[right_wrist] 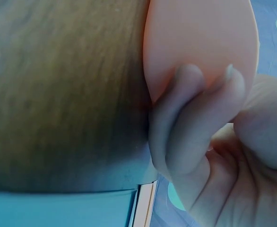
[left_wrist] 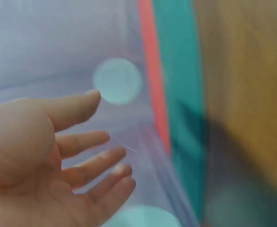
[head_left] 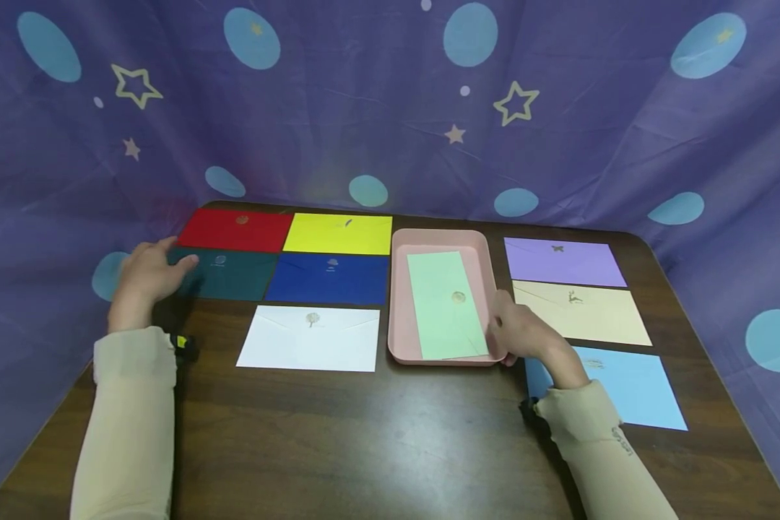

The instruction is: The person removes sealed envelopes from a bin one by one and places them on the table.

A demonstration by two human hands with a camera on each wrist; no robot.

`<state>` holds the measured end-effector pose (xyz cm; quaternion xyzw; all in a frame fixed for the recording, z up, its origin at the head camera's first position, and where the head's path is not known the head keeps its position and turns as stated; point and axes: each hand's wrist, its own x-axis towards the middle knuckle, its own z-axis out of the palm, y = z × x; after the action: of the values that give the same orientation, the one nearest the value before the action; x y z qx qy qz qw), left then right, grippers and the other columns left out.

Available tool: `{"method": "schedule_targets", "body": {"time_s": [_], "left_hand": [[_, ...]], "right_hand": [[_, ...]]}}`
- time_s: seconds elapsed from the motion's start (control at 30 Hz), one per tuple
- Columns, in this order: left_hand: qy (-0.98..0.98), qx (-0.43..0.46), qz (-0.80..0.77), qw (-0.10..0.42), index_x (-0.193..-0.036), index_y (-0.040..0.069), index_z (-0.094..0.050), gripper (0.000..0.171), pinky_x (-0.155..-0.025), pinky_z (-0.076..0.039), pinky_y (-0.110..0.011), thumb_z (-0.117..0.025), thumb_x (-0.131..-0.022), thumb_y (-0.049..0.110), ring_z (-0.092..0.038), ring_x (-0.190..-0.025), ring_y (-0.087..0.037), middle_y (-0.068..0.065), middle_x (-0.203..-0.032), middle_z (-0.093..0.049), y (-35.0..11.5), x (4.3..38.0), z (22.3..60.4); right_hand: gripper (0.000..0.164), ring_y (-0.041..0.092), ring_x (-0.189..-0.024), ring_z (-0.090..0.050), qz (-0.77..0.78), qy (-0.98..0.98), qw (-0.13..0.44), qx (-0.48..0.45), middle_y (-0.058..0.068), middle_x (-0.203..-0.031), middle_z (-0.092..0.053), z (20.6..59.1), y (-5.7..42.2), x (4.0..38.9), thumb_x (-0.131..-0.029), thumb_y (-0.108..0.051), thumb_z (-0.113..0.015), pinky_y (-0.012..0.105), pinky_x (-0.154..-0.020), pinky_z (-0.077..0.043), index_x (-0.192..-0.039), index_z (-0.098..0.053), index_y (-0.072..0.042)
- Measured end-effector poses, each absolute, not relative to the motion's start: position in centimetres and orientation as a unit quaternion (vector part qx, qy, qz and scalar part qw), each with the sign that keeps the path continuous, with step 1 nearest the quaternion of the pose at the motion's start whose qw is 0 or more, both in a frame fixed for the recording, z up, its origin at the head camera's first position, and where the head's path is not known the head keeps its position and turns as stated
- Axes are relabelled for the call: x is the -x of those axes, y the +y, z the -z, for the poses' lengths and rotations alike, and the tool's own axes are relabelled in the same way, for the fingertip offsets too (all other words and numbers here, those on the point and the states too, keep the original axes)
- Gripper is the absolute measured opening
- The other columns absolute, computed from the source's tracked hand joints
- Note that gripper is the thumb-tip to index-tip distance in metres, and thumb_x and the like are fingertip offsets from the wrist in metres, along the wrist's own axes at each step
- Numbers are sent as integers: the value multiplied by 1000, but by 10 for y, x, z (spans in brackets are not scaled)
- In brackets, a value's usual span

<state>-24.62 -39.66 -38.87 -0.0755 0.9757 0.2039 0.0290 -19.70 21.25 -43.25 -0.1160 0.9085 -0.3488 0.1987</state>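
My right hand (head_left: 523,326) grips the right side of a pink tray (head_left: 399,303) near its front corner. In the right wrist view its fingers (right_wrist: 195,127) are curled against the tray's outer wall (right_wrist: 200,33). Inside the tray lies a mint green envelope (head_left: 438,307) with a round gold mark, set slightly askew. At the left side of the table my left hand (head_left: 146,273) hovers by the dark green envelope (head_left: 240,278) and the red envelope (head_left: 234,232). Its fingers and thumb are spread, with nothing in the palm, as the left wrist view shows.
A yellow envelope (head_left: 338,235), a blue envelope (head_left: 328,280) and a white envelope (head_left: 308,343) lie left of the tray. To its right are a purple envelope (head_left: 562,261), a cream envelope (head_left: 598,318) and a light blue envelope (head_left: 643,390). A patterned purple curtain (head_left: 325,108) surrounds the table.
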Motion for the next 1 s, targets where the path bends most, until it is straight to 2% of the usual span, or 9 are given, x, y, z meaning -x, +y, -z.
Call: {"method": "schedule_targets", "body": {"time_s": [0.17,0.3,0.43,0.7,0.83,1.0], "left_hand": [[968,45,-245,-20,-167,0,-23,76,-110,-30,-80,-55,-109,38,-32,-137,-64,-43,-155,-32,-349,252,366],[962,5,-269,-35,-168,6,-28,74,-110,-36,-76,-60,-108,35,-38,-138,-57,-35,-156,-39,-305,257,349],[959,-59,-275,-32,-164,8,-40,66,-110,-44,-69,-64,-107,32,-46,-137,-48,-27,-154,-49,-254,265,335],[940,-242,-236,48,-152,10,-58,50,-110,-47,-56,-66,-106,28,-56,-131,-37,-16,-147,-60,-144,282,332],[921,-308,-207,122,-154,9,-56,51,-115,-46,-49,-64,-108,30,-55,-138,-33,-13,-150,-60,-97,294,346],[916,-317,-158,187,-157,8,-52,55,-117,-45,-45,-62,-109,32,-54,-141,-30,-13,-153,-58,-62,311,360]], "right_hand": [[12,25,-50,-65,349,909,199,111,13,-72,-65,432,214,198,-109,-3,-33,39,-48,-58,-105,-43,1],[12,24,-50,-65,353,907,197,116,13,-73,-65,433,213,198,-109,-3,-32,39,-48,-58,-110,-43,2],[12,24,-50,-65,350,908,199,115,14,-74,-63,434,213,197,-111,-6,-32,39,-49,-58,-114,-41,2],[14,23,-48,-65,352,908,193,124,13,-69,-63,435,212,198,-110,-5,-32,39,-47,-58,-116,-43,3],[14,23,-47,-65,352,909,193,117,13,-70,-63,435,212,197,-110,-5,-32,39,-47,-58,-116,-42,3],[15,23,-48,-65,348,910,194,112,14,-73,-64,434,212,197,-110,-4,-32,39,-47,-58,-118,-41,5]]}}
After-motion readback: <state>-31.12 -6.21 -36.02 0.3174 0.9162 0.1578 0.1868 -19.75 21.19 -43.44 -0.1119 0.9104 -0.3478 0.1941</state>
